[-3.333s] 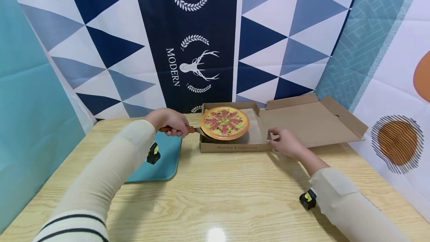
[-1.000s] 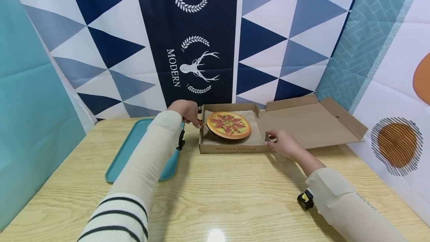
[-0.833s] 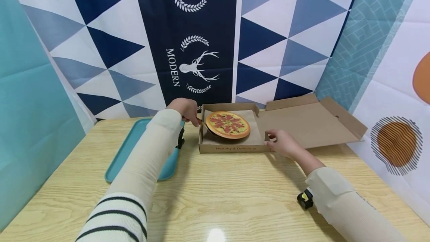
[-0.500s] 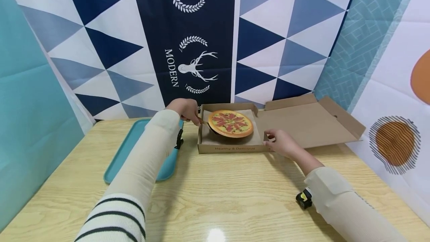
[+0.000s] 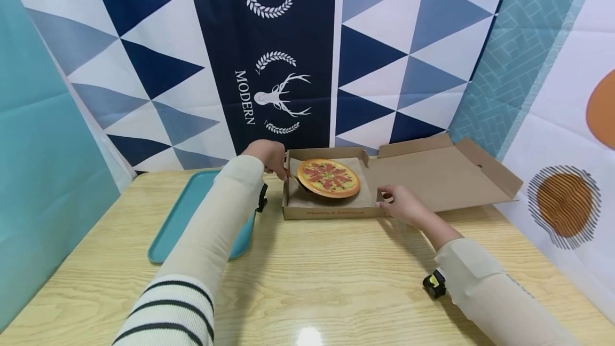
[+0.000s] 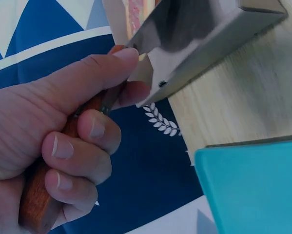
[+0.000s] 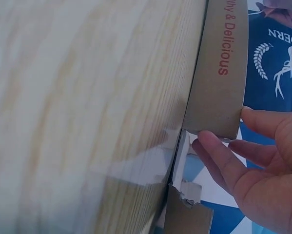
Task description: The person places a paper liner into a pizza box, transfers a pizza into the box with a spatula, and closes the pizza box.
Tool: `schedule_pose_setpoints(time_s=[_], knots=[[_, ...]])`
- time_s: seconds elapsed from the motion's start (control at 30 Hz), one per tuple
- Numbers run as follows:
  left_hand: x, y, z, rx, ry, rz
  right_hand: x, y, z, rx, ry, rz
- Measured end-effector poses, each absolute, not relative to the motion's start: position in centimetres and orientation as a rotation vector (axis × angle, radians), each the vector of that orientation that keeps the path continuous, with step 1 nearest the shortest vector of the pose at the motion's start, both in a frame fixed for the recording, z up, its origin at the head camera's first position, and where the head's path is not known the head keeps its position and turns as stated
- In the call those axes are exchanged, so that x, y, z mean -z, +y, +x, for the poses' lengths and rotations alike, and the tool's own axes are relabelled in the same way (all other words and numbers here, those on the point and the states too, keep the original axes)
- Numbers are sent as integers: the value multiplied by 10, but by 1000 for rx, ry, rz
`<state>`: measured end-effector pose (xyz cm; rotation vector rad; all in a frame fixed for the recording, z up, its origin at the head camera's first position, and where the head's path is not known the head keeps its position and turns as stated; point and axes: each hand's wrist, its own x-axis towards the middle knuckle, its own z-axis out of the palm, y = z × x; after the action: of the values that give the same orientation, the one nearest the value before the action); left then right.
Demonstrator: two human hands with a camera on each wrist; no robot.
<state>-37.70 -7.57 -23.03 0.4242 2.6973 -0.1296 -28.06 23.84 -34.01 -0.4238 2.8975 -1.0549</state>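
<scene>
In the head view, my left hand (image 5: 269, 157) grips the wooden handle (image 6: 41, 195) of a metal spatula. The left wrist view shows fingers curled round that handle, thumb along its top near the metal blade (image 6: 172, 29). The blade reaches over the box's left wall and under the pizza (image 5: 329, 178), which has red strips on a yellow top. The pizza tilts slightly inside the open cardboard pizza box (image 5: 331, 212), above its paper liner (image 5: 367, 188). My right hand (image 5: 405, 204) pinches the box's front right corner between thumb and fingers, as the right wrist view (image 7: 267, 156) shows.
The box lid (image 5: 442, 178) lies folded open to the right. A teal tray (image 5: 180, 223) rests on the wooden table (image 5: 326, 282) at left, partly under my left arm. Patterned cloth (image 5: 269, 41) hangs close behind the box.
Since the earliest frame, my left hand has moved right and farther away, and the pizza has come lower and slightly right inside the box. My right hand stays at the box corner.
</scene>
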Motion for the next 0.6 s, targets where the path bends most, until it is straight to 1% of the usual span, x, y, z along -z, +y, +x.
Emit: schedule_pose_setpoints(time_s=[0.23, 0.6], knots=[[214, -67, -371, 196, 2771, 370, 340, 239, -279, 1043, 2905, -410], [199, -68, -360, 383, 2876, 498, 342, 240, -282, 1057, 2899, -417]])
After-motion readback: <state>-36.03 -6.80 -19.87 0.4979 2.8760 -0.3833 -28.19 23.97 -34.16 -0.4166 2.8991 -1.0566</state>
